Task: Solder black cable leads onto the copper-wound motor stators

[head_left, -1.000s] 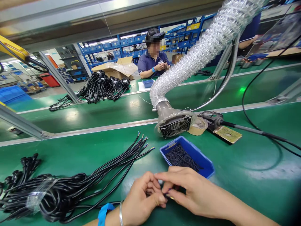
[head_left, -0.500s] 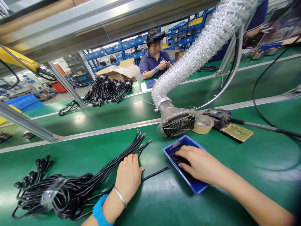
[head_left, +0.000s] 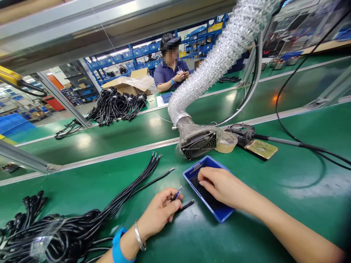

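My left hand (head_left: 164, 206), with a silver bangle and a blue wristband, is closed on a black cable (head_left: 175, 196) whose thin stripped wires poke out past the fingers. Another dark cable end (head_left: 189, 204) juts out beside these fingers. My right hand (head_left: 216, 182) reaches into a blue bin (head_left: 219, 218) of small black pieces (head_left: 195, 179), its fingers pinched; anything between them is too small to make out. To the left lies a bundle of black cables (head_left: 90, 221), wrapped with clear tape, its stripped ends fanned toward the middle of the green table.
Behind the bin stand a fan (head_left: 199, 146) on a silver duct (head_left: 203, 76), a tape roll (head_left: 227, 142) and a soldering iron holder with a yellow sponge (head_left: 261, 149). Across the metal rail, a person (head_left: 170, 71) sits by a cable pile (head_left: 116, 106) and cardboard box (head_left: 128, 86).
My left hand has moved from lying over the cables to gripping one, its wire end now raised. My right fingers have closed together inside the bin. The whole view has shifted slightly.
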A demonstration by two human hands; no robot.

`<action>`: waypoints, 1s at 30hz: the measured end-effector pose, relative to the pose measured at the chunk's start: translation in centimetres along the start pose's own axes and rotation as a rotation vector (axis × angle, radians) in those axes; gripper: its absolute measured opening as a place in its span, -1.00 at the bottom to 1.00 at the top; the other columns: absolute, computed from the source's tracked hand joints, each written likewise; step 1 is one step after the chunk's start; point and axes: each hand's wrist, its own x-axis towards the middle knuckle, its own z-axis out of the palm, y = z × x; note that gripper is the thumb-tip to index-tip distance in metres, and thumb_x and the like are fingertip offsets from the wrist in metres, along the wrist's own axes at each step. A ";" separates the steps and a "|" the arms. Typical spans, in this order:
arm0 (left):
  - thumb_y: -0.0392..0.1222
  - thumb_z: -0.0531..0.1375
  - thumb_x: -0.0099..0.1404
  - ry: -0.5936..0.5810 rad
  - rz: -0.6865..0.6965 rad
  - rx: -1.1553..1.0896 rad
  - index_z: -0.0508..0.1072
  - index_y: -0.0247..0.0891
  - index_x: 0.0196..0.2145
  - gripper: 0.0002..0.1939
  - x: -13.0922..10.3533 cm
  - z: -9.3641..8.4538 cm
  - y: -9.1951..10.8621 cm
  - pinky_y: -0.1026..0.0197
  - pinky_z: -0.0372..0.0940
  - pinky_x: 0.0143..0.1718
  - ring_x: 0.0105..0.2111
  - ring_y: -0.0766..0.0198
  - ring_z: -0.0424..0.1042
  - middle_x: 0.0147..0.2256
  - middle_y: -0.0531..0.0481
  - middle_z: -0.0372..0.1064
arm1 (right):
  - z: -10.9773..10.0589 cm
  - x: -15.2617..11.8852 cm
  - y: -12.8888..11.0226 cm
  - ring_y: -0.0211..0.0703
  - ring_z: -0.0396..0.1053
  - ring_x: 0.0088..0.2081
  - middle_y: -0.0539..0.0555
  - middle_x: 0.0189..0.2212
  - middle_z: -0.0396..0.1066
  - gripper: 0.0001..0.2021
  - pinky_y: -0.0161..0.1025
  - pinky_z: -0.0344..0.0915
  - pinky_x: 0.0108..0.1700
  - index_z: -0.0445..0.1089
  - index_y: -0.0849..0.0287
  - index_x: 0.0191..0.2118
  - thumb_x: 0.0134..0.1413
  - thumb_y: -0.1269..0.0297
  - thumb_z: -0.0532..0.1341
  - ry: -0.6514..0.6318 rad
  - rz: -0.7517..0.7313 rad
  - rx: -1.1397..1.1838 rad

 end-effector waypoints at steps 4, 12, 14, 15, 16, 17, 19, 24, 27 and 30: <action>0.18 0.21 0.21 0.045 0.058 -0.146 0.39 -0.35 -0.25 -0.53 -0.2 0.1 -0.1 0.41 0.01 -0.67 -0.68 0.52 0.17 -0.43 -0.01 0.38 | -0.7 -0.8 -1.5 -0.24 0.26 -0.44 -0.03 -0.42 0.32 -0.88 -0.31 0.18 -0.34 0.29 0.15 -0.34 0.24 0.44 0.09 0.090 -0.025 0.168; 0.15 0.35 0.08 0.080 0.095 -0.232 0.37 -0.33 -0.39 -0.54 -2.4 1.7 0.8 0.44 0.12 -0.61 -0.63 0.52 0.20 -0.55 0.10 0.26 | 2.1 -2.9 -6.6 -0.16 0.31 -0.41 0.03 -0.36 0.30 -0.90 -0.24 0.15 -0.36 0.27 0.18 -0.27 0.23 0.50 0.08 -0.125 -0.173 0.026; 0.13 0.35 0.08 0.091 0.095 -0.223 0.36 -0.33 -0.43 -0.55 -2.5 2.0 0.8 0.44 0.12 -0.60 -0.63 0.52 0.18 -0.57 0.12 0.24 | 2.1 -2.7 -6.7 -0.19 0.30 -0.39 0.02 -0.35 0.30 -0.90 -0.27 0.15 -0.35 0.24 0.17 -0.27 0.24 0.50 0.06 -0.109 -0.149 0.133; 0.13 0.35 0.09 0.095 0.091 -0.211 0.36 -0.33 -0.44 -0.56 -2.4 2.1 0.7 0.43 0.13 -0.59 -0.63 0.51 0.18 -0.58 0.12 0.24 | 2.0 -2.6 -6.6 -0.21 0.28 -0.39 0.00 -0.36 0.29 -0.89 -0.28 0.14 -0.36 0.22 0.16 -0.28 0.26 0.48 0.05 -0.096 -0.135 0.198; 0.12 0.35 0.09 0.100 0.086 -0.199 0.37 -0.33 -0.44 -0.57 -2.3 2.2 0.5 0.43 0.13 -0.59 -0.63 0.50 0.19 -0.58 0.12 0.24 | 1.7 -2.4 -6.5 -0.23 0.27 -0.39 -0.01 -0.37 0.28 -0.89 -0.29 0.12 -0.37 0.20 0.15 -0.29 0.28 0.46 0.03 -0.087 -0.120 0.251; 0.11 0.35 0.09 0.106 0.083 -0.192 0.38 -0.34 -0.43 -0.57 -2.3 2.2 0.4 0.42 0.14 -0.58 -0.62 0.50 0.20 -0.58 0.11 0.25 | 1.4 -2.3 -6.4 -0.24 0.25 -0.41 -0.03 -0.38 0.27 -0.89 -0.30 0.10 -0.38 0.19 0.14 -0.30 0.29 0.44 0.03 -0.083 -0.105 0.288; 0.09 0.36 0.08 0.117 0.078 -0.197 0.40 -0.34 -0.42 -0.59 -2.2 2.2 0.2 0.41 0.16 -0.57 -0.62 0.48 0.21 -0.57 0.09 0.29 | 0.8 -2.2 -6.2 -0.25 0.21 -0.43 -0.06 -0.42 0.24 -0.88 -0.31 0.07 -0.40 0.17 0.13 -0.31 0.29 0.41 0.02 -0.082 -0.074 0.324; 0.05 0.38 0.05 0.127 0.069 -0.204 0.42 -0.35 -0.42 -0.61 -2.2 2.1 0.0 0.38 0.20 -0.55 -0.62 0.46 0.23 -0.57 0.07 0.33 | 0.2 -2.0 -5.7 -0.26 0.17 -0.42 -0.08 -0.46 0.21 -0.87 -0.32 0.05 -0.39 0.16 0.13 -0.33 0.30 0.38 0.01 -0.091 -0.039 0.343; 0.02 0.38 0.05 0.128 0.066 -0.189 0.42 -0.34 -0.43 -0.63 -2.3 2.2 0.0 0.37 0.19 -0.54 -0.62 0.45 0.24 -0.58 0.07 0.34 | 0.4 -2.1 -5.7 -0.26 0.17 -0.42 -0.07 -0.44 0.23 -0.89 -0.32 0.06 -0.38 0.19 0.13 -0.31 0.29 0.39 0.03 -0.106 -0.056 0.341; -0.01 0.38 0.07 0.134 0.080 -0.184 0.42 -0.34 -0.43 -0.66 -2.4 2.3 0.2 0.37 0.17 -0.53 -0.61 0.45 0.24 -0.60 0.09 0.33 | 0.8 -2.1 -6.0 -0.27 0.20 -0.41 -0.06 -0.42 0.26 -0.90 -0.33 0.09 -0.37 0.23 0.14 -0.30 0.26 0.41 0.05 -0.114 -0.076 0.340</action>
